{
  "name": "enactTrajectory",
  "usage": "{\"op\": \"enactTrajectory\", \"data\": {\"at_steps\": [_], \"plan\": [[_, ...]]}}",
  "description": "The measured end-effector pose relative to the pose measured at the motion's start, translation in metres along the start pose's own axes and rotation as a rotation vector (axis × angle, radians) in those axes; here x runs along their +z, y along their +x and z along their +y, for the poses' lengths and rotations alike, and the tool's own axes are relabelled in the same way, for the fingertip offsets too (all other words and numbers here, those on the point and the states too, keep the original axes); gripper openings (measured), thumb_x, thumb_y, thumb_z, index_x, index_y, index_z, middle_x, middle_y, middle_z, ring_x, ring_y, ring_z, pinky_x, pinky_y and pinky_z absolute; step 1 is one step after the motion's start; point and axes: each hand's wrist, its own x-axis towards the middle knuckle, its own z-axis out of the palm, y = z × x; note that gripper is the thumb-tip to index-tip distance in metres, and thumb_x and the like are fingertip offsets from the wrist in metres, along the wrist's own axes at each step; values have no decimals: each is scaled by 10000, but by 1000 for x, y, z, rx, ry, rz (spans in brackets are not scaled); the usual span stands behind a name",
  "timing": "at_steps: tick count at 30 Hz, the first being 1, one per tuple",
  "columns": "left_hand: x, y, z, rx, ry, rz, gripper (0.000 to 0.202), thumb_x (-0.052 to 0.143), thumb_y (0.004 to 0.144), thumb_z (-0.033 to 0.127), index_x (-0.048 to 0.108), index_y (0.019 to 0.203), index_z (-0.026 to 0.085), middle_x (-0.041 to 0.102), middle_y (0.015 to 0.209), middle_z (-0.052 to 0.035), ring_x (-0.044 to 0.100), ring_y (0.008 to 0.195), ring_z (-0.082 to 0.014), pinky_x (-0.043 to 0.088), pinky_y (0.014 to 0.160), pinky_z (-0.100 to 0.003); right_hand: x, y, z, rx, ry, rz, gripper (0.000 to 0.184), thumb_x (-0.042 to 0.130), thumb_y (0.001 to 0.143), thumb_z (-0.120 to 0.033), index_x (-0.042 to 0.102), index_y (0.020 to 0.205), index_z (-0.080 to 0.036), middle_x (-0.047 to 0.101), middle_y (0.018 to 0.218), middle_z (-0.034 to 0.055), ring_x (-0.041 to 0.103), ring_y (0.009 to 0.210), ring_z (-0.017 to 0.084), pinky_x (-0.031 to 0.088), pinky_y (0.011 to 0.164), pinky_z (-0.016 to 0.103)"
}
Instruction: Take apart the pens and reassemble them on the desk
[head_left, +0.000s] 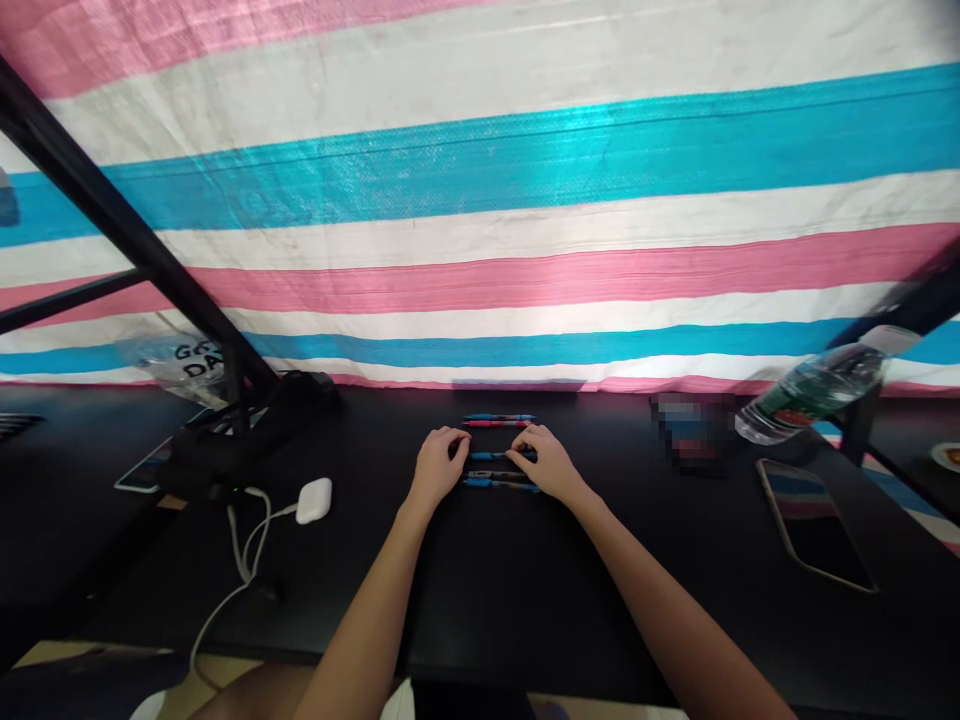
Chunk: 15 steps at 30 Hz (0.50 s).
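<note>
My left hand [441, 462] has its fingers curled at the left end of a blue pen [489, 456], thumb and forefinger closed around that tip. At the other end, my right hand [549, 464] pinches the same pen between thumb and fingers. The pen lies level, low over or on the black table. Just beyond it are another blue pen [517, 417] and a red pen [491, 424], side by side. Nearer to me, a dark pen [487, 474] and a further blue pen [499, 486] lie parallel. My fingers hide both ends of the held pen.
The black table [495, 590] meets a striped tarp [480, 230]. On the left are a white earbud case [314, 500], white cables [251, 560] and a black metal frame [135, 240]. A water bottle [814, 392], a phone [814, 525] and a blurred-out item [691, 430] occupy the right.
</note>
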Motion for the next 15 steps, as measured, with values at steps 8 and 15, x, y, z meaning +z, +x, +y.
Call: {"op": "enactTrajectory", "data": {"at_steps": [8, 15], "plan": [[0, 0, 1, 3, -11, -133, 162, 620, 790, 289, 695, 919, 224, 665, 876, -49, 580, 861, -227, 459, 743, -348, 3, 0, 3, 38, -21, 53, 185, 525, 855, -300, 561, 696, -213, 583, 745, 43, 523, 773, 203, 437, 693, 317], [2, 1, -2, -1, -67, -81, 152, 553, 830, 271, 694, 855, 219, 654, 851, -49, 583, 824, -204, 455, 737, -329, -1, 1, 2, 89, 47, 64, 197, 526, 843, -363, 623, 762, -212, 639, 775, 39, 558, 727, 187, 448, 672, 307]]}}
